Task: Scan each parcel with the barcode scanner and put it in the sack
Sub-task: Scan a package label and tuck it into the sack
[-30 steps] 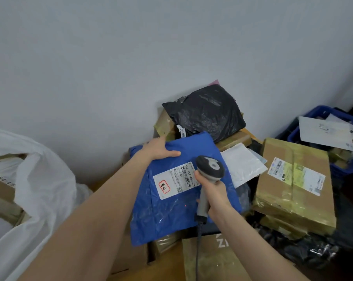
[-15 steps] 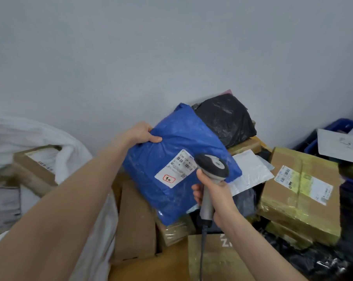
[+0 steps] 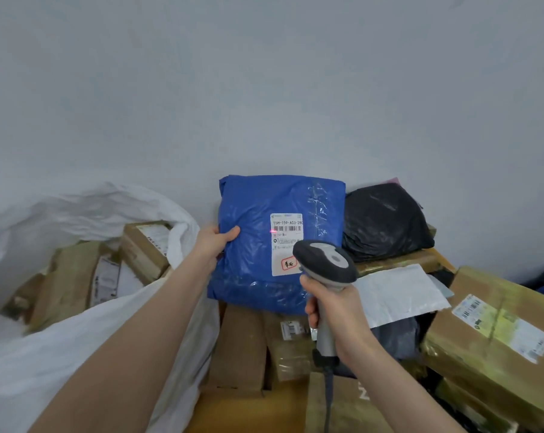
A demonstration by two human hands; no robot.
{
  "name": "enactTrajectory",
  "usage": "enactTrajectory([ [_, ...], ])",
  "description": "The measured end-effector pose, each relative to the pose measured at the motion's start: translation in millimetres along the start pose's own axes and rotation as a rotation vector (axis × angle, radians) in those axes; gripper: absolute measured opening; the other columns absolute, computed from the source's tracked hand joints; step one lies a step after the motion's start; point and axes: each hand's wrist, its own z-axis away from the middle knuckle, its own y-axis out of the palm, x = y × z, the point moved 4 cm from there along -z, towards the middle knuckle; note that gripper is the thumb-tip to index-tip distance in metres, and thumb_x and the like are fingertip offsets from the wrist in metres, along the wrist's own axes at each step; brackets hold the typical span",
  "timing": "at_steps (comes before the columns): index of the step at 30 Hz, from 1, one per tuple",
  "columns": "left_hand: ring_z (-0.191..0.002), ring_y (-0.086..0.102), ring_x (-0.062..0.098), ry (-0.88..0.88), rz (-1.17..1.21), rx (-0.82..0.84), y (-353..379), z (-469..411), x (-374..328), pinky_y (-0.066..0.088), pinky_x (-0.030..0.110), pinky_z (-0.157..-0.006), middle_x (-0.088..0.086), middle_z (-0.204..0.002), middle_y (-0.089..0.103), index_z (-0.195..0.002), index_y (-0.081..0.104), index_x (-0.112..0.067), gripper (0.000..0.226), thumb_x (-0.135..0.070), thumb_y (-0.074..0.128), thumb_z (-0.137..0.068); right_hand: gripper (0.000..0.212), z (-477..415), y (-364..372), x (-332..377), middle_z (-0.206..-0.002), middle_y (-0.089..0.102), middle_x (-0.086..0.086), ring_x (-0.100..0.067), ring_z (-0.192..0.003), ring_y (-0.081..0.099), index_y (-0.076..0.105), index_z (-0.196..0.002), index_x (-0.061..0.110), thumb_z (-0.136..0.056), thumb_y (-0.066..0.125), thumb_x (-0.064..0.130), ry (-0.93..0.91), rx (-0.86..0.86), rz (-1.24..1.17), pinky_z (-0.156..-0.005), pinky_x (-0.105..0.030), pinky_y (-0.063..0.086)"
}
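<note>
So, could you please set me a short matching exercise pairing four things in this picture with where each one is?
Things:
1. blue parcel
2. barcode scanner
3. white sack
4. black bag

Places:
A. gripped in the right hand
B. on the pile, by the wall
C. held up by the left hand
D. at the left, holding boxes

Pairs: 1-C, 2-A, 3-D, 4-B

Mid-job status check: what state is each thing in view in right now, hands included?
blue parcel, lifted upright, label facing the camera, red scan light at the barcode's left end
barcode scanner, aimed at the label
left hand, grips the blue parcel's left edge
right hand, grips the barcode scanner's handle
white sack, open, boxes inside
black parcel, closed, not held
taped box, sealed, label up
</note>
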Motion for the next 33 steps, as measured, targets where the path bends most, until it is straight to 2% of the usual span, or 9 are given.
enactTrajectory([
  [2, -0.094, 0.062, 0.025, 0.014, 0.023, -0.022, -2.7, 3.8, 2.1, 0.051, 0.036, -0.082, 0.013, -0.118, 0.064, -0.117, 0.059, -0.004, 0.033, -0.020, 0.068, -0.090, 0.019, 2.8, 0.0, 1.0, -0.049, 0.055, -0.007, -0.014, -0.038, 0.046, 0.066, -0.085, 0.003, -0.087, 0.071, 0.021, 0.009, 0.015, 0.016, -0.041, -0.025, 0.040],
  [8, -0.106, 0.061, 0.030, 0.007, 0.042, -0.058, -6.0, 7.6, 6.4, 0.050, 0.042, -0.093, 0.014, -0.123, 0.062, -0.129, 0.055, -0.001, 0.046, -0.021, 0.069, -0.089, 0.021, 5.9, -4.1, 3.5, -0.047, 0.054, -0.005, -0.014, -0.038, 0.045, 0.064, -0.075, 0.005, -0.086, 0.071, 0.022, 0.000, 0.026, 0.032, -0.041, -0.026, 0.039],
  [14, -0.087, 0.062, 0.021, 0.011, 0.044, -0.046, -1.2, 4.9, 4.8, 0.051, 0.037, -0.081, 0.010, -0.120, 0.063, -0.128, 0.055, -0.003, 0.046, -0.024, 0.069, -0.089, 0.019, 5.9, -7.4, 8.8, -0.046, 0.052, -0.003, -0.014, -0.037, 0.043, 0.066, -0.081, 0.004, -0.086, 0.072, 0.022, -0.016, 0.033, 0.024, -0.042, -0.027, 0.038],
  [17, -0.086, 0.061, 0.019, 0.015, 0.041, -0.045, -0.1, 3.7, 3.9, 0.051, 0.035, -0.078, 0.007, -0.115, 0.063, -0.130, 0.054, -0.004, 0.049, -0.025, 0.069, -0.088, 0.020, 5.6, -9.4, 10.4, -0.046, 0.053, -0.002, -0.013, -0.037, 0.043, 0.066, -0.085, 0.002, -0.087, 0.071, 0.022, -0.022, 0.030, 0.030, -0.042, -0.027, 0.039],
  [24, -0.089, 0.061, 0.021, 0.021, 0.062, -0.039, 1.1, 0.9, 1.2, 0.051, 0.036, -0.081, 0.011, -0.122, 0.062, -0.131, 0.054, -0.004, 0.051, -0.025, 0.070, -0.088, 0.019, 6.0, -12.6, 15.7, -0.044, 0.051, -0.002, -0.012, -0.036, 0.042, 0.062, -0.077, 0.007, -0.087, 0.071, 0.021, -0.022, 0.044, 0.025, -0.038, -0.024, 0.038],
  [30, -0.089, 0.060, 0.022, 0.023, 0.112, -0.044, 4.3, 8.5, -14.1, 0.050, 0.036, -0.079, 0.009, -0.118, 0.062, -0.127, 0.055, -0.004, 0.046, -0.024, 0.069, -0.089, 0.014, 10.8, -8.7, 31.4, -0.048, 0.053, -0.004, -0.012, -0.039, 0.044, 0.065, -0.088, 0.007, -0.088, 0.070, 0.020, -0.062, 0.081, -0.051, -0.041, -0.024, 0.040],
  [33, -0.080, 0.061, 0.018, 0.089, 0.168, -0.102, -12.0, 20.2, -45.5, 0.051, 0.030, -0.066, 0.008, -0.107, 0.065, -0.121, 0.059, -0.002, 0.040, -0.021, 0.070, -0.088, 0.010, 9.1, 6.4, 55.2, -0.050, 0.054, -0.006, -0.013, -0.041, 0.044, 0.068, -0.088, 0.009, -0.088, 0.070, 0.019, -0.114, 0.128, -0.099, -0.041, -0.025, 0.039],
])
